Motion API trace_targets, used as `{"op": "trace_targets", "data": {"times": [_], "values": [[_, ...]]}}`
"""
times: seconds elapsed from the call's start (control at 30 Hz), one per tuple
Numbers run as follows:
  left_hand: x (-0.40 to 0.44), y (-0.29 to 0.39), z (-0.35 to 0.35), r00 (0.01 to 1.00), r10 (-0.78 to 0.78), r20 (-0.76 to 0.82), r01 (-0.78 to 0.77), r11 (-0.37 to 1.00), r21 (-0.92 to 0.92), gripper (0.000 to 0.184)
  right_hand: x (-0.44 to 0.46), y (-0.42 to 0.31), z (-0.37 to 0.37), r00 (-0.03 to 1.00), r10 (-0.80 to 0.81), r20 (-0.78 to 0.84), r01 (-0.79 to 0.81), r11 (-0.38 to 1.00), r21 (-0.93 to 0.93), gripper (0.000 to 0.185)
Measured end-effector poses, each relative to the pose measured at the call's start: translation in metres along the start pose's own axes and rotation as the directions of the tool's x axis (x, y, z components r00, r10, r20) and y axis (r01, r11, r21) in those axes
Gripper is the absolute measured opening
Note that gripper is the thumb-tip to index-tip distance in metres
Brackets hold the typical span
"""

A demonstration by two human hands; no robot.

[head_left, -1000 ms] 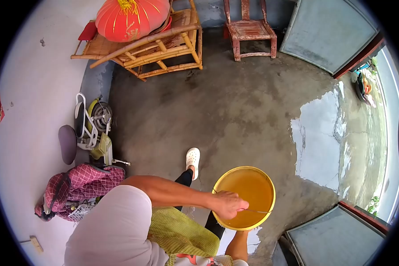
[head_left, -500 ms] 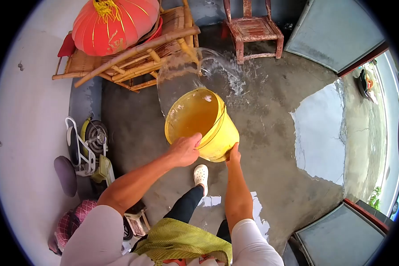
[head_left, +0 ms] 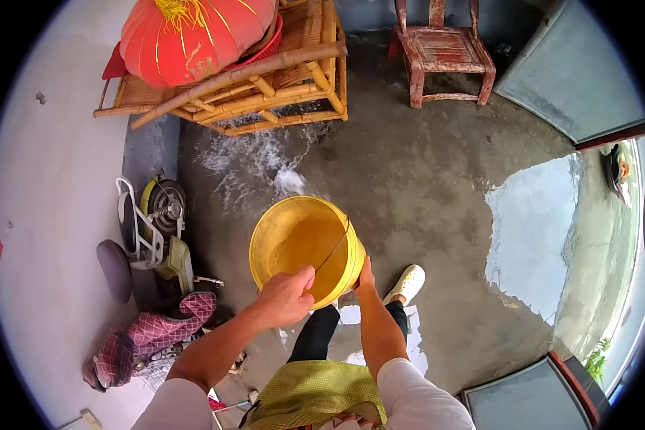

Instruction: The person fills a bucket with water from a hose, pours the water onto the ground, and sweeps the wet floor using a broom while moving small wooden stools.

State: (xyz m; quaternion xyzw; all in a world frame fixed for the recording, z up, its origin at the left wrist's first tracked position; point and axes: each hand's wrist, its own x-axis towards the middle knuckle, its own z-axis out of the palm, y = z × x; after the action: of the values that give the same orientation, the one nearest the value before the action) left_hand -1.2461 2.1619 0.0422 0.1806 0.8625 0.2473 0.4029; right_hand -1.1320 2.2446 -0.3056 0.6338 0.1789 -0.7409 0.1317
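Note:
A yellow bucket (head_left: 301,233) is tilted in front of me, its mouth facing forward and up. My left hand (head_left: 287,295) is closed on the near left rim, and a thin wire handle runs across the mouth beside it. Under the right side, near the base, my right hand (head_left: 364,278) supports the bucket; its fingers are partly hidden. Just beyond the rim, splashing water (head_left: 276,172) spreads over the wet concrete floor (head_left: 408,186). Only a yellowish inner wall and bottom show inside the bucket.
A bamboo rack (head_left: 287,89) with a red lantern (head_left: 197,43) stands ahead left. A worn wooden chair (head_left: 448,57) is at the back. An electric scooter (head_left: 161,215) with a pink checked cover lines the left wall. Grey door panels (head_left: 580,72) flank the doorway at right.
Water that arced above the bucket now splashes on the floor near the bamboo rack. The bucket has come lower and a little left. A pale clog now shows to the right.

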Motion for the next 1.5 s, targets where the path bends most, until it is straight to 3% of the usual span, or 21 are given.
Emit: {"op": "trace_targets", "data": {"times": [0.1, 0.17, 0.23, 0.3, 0.43, 0.5, 0.53, 0.57, 0.63, 0.67, 0.7, 0.8, 0.87, 0.97, 1.03, 1.13, 1.17, 1.23, 1.3, 1.37, 1.5], "values": [[-0.003, 0.032, 0.027, 0.994, -0.078, 0.073, 0.084, 0.993, -0.088, 0.016, -0.005, -0.033, -0.057, 0.997, 0.07, 0.043, -0.069, 0.997, -0.032, 0.071], [-0.006, 0.051, 0.047, 0.991, -0.068, 0.113, 0.083, 0.988, -0.127, 0.016, -0.002, -0.056, -0.096, 0.996, 0.027, 0.084, -0.017, 0.993, -0.117, 0.067], [-0.008, 0.061, 0.077, 0.985, -0.056, 0.163, 0.082, 0.984, -0.156, 0.017, -0.036, -0.091, -0.119, 1.0, -0.03, 0.002, 0.03, 0.988, -0.153, 0.065], [-0.008, 0.087, 0.09, 0.972, -0.023, 0.236, 0.066, 0.982, -0.176, 0.017, -0.048, -0.114, -0.152, 0.994, -0.105, -0.02, 0.104, 0.994, -0.045, 0.061], [0.015, 0.121, 0.127, 0.905, 0.052, 0.421, 0.009, 0.99, -0.14, 0.017, -0.039, -0.137, -0.263, 0.924, -0.233, 0.303, 0.12, 0.93, 0.347, 0.057], [0.036, 0.14, 0.135, 0.865, 0.146, 0.479, -0.083, 0.985, -0.151, 0.018, -0.092, -0.163, -0.259, 0.889, -0.43, 0.161, 0.403, 0.898, 0.176, 0.058], [0.047, 0.139, 0.15, 0.881, 0.271, 0.387, -0.199, 0.956, -0.217, 0.019, -0.09, -0.164, -0.275, 0.873, -0.449, 0.19, 0.399, 0.882, 0.251, 0.06], [0.065, 0.141, 0.159, 0.865, 0.278, 0.418, -0.21, 0.957, -0.201, 0.018, -0.091, -0.161, -0.296, 0.86, -0.464, 0.214, 0.386, 0.864, 0.322, 0.061], [0.106, 0.15, 0.148, 0.83, 0.284, 0.479, -0.215, 0.957, -0.194, 0.019, -0.1, -0.163, -0.308, 0.95, -0.305, -0.062, 0.305, 0.876, 0.374, 0.065], [0.13, 0.143, 0.158, 0.83, 0.241, 0.504, -0.174, 0.969, -0.176, 0.019, -0.074, -0.154, -0.329, 0.937, -0.35, -0.01, 0.327, 0.866, 0.379, 0.067], [0.153, 0.132, 0.168, 0.849, 0.305, 0.432, -0.225, 0.948, -0.226, 0.017, -0.057, -0.152, -0.335, 0.943, -0.32, -0.095, 0.332, 0.874, 0.356, 0.068], [0.212, 0.108, 0.174, 0.894, 0.275, 0.355, -0.22, 0.957, -0.189, 0.013, -0.04, -0.165, -0.285, 0.959, -0.197, -0.203, 0.26, 0.898, 0.356, 0.066], [0.235, 0.088, 0.161, 0.943, 0.238, 0.234, -0.208, 0.967, -0.144, 0.012, -0.022, -0.175, -0.226, 0.943, -0.245, -0.225, 0.303, 0.911, 0.279, 0.065], [0.257, 0.038, 0.131, 0.983, 0.181, 0.007, -0.179, 0.978, -0.109, 0.014, 0.02, -0.183, -0.13, 0.96, -0.254, -0.12, 0.278, 0.918, 0.281, 0.059], [0.258, 0.004, 0.092, 1.0, 0.005, 0.016, -0.003, 0.997, -0.075, 0.017, 0.041, -0.184, -0.065, 0.956, -0.254, -0.147, 0.267, 0.96, 0.079, 0.059], [0.241, -0.072, 0.074, 0.972, -0.046, -0.231, 0.012, 0.989, -0.147, 0.015, 0.047, -0.185, 0.031, 0.922, -0.317, -0.222, 0.237, 0.916, -0.323, 0.087], [0.231, -0.092, 0.069, 0.952, -0.078, -0.297, 0.026, 0.984, -0.177, 0.016, 0.07, -0.18, 0.049, 0.883, -0.374, -0.285, 0.195, 0.843, -0.502, 0.091], [0.205, -0.116, 0.064, 0.912, -0.153, -0.382, 0.056, 0.966, -0.254, 0.017, 0.071, -0.176, 0.087, 0.857, -0.481, -0.186, 0.188, 0.627, -0.756, 0.092], [0.174, -0.125, 0.063, 0.858, -0.238, -0.455, 0.079, 0.937, -0.341, 0.018, 0.075, -0.163, 0.122, 0.849, -0.528, -0.017, 0.279, 0.476, -0.834, 0.091], [0.142, -0.116, 0.054, 0.789, -0.439, -0.43, 0.221, 0.856, -0.468, 0.019, 0.069, -0.152, 0.149, 0.848, -0.514, 0.126, 0.284, 0.241, -0.928, 0.091], [0.088, -0.1, 0.051, 0.683, -0.59, -0.43, 0.28, 0.755, -0.592, 0.02, 0.067, -0.111, 0.172, 0.901, -0.325, 0.286, 0.353, 0.169, -0.92, 0.09]]}}
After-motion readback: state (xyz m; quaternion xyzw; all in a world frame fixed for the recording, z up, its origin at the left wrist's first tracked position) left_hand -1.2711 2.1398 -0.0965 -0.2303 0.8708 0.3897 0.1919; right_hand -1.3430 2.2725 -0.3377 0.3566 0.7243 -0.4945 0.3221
